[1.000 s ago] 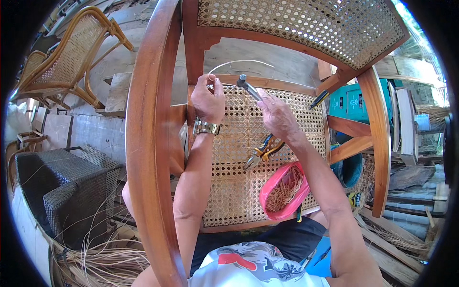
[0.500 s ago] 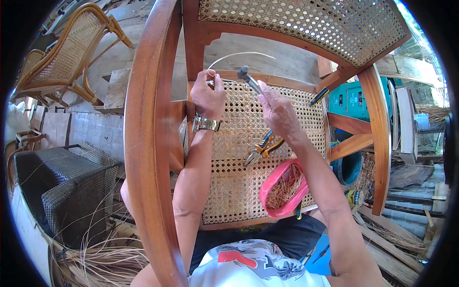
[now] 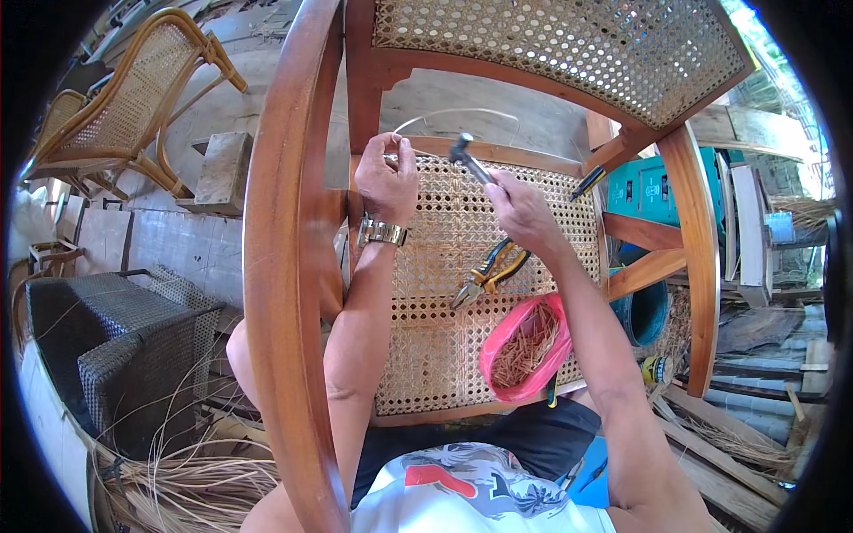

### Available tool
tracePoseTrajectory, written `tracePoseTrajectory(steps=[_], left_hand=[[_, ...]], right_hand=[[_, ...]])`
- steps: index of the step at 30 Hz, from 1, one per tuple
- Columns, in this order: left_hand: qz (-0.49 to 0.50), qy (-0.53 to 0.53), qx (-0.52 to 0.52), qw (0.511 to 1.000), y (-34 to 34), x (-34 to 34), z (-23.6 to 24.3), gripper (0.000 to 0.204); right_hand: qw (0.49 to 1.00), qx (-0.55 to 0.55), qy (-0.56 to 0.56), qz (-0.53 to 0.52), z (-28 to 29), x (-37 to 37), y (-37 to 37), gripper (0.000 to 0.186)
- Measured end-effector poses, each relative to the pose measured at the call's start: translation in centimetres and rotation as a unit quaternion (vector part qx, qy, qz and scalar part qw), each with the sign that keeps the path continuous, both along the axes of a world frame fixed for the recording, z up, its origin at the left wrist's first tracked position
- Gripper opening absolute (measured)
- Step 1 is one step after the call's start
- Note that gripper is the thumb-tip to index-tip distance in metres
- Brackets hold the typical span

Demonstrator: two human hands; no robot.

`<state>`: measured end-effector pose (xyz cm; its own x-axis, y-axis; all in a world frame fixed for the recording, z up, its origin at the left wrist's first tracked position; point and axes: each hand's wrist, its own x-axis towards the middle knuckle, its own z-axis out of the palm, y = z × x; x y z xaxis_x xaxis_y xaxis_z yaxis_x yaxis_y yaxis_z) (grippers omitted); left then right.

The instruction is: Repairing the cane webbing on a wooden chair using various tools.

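My right hand (image 3: 526,211) grips the handle of a small hammer (image 3: 462,148), its metal head raised over the far edge of the woven cane seat (image 3: 426,355). At the seat's far left corner, my left hand (image 3: 388,182) is closed in a pinch, a metal watch on its wrist. A pale cane strand (image 3: 462,110) arcs up and to the right from those fingers; anything else between them is hidden. Pliers (image 3: 480,280) with yellow and black handles lie on the seat, behind a pink bag (image 3: 490,355) full of short wooden pegs (image 3: 529,351).
The wooden chair's arm (image 3: 289,266) rises beside my left forearm, its cane back (image 3: 569,44) beyond. A yellow and black tool (image 3: 588,181) lies at the seat's right edge. Green crates (image 3: 644,188) and a bucket (image 3: 647,315) stand right; loose cane (image 3: 195,484) lies lower left.
The hammer and my right hand have shifted slightly right and down, the hammer head tilting upward. My left hand stays at the corner, still pinching. The view has shifted a little.
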<state>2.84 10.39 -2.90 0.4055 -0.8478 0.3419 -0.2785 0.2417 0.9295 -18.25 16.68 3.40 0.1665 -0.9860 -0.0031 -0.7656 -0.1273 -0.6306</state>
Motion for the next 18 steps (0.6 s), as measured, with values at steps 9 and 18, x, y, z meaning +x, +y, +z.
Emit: tracePoseTrajectory(steps=[9, 18], left_hand=[[0.023, -0.05, -0.061, 0.997, -0.1, 0.3, -0.2, 0.009], [0.016, -0.1, -0.035, 0.994, 1.8, 0.2, 0.2, 0.026]], right_hand=[[0.994, 0.06, 0.043, -0.085, 0.4, -9.7, 9.3, 0.031], [0.976, 0.014, -0.063, -0.209, 7.7, -10.8, 21.1, 0.024]])
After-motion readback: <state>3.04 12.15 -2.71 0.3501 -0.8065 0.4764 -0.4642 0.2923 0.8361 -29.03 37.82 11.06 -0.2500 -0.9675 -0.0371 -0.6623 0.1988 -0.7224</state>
